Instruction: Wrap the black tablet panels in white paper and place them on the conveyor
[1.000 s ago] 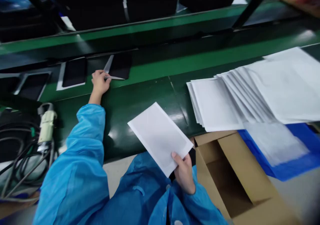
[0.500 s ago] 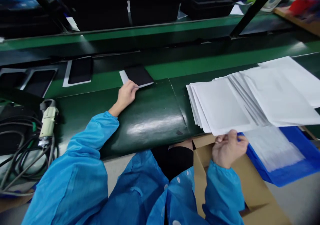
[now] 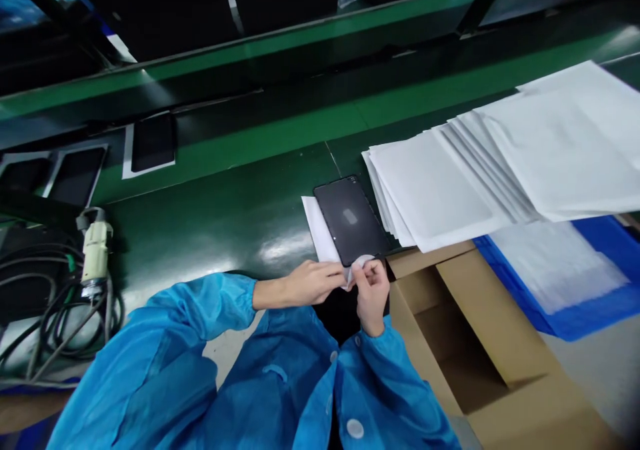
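A black tablet-like panel (image 3: 350,220) lies on a white sheet (image 3: 320,231) at the front edge of the green bench. Its dark back faces up, with a small grey mark in the middle. Both hands meet at its near end. My left hand (image 3: 317,282) pinches the near edge of the white sheet, fingers closed. My right hand (image 3: 371,293) is closed on the lifted, curled corner of the same sheet. To the right, a fanned stack of white sleeves (image 3: 435,187) lies close to the panel.
More dark panels on white sheets (image 3: 154,143) lie at the back left. A pale green tool (image 3: 97,250) with coiled cables is at the left edge. Below right are an open cardboard box (image 3: 490,317) and a blue tray (image 3: 590,313) holding translucent sheets.
My left hand has brought the panel and its white sheet right and toward me. My right hand has left the sleeve stack and moved left to the sheet's corner.
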Demonstrator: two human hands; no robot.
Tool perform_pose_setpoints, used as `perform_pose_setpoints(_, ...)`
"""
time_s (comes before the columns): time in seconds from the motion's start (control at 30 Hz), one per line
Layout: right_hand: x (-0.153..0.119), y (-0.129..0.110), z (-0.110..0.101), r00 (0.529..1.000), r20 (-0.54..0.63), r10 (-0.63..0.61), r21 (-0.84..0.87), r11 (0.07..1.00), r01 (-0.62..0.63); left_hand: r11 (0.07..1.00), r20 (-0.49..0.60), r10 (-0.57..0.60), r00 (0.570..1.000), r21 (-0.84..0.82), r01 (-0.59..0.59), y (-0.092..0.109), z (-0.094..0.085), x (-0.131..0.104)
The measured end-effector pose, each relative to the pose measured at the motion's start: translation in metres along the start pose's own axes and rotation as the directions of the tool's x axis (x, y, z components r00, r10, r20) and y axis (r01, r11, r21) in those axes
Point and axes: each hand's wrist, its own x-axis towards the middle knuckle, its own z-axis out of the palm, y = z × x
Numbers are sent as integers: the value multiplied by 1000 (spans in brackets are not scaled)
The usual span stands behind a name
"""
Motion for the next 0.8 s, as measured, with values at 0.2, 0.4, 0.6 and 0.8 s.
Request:
perform_pose_setpoints(0.2, 13, 6, -4, 984, -175, 27, 75, 997, -14, 998, -6, 17, 1000, 62, -16, -1, -4, -3)
perform_pose_setpoints(0.4, 31, 7, -6, 950, -290, 117, 114, 990, -87, 986, -304, -28, 952, 145, 76, -20, -22, -29)
perform_pose_setpoints(0.6, 28, 9, -12, 949, -280, 144, 178, 979, -96, 883, -684, -279, 675, 95, 460, -47, -48, -91)
perform_pose_setpoints(0.8, 18, 7, -13, 950, -299, 94, 269, 963, -11, 624, -804, -451, 389, 27, 781, -35, -55, -132)
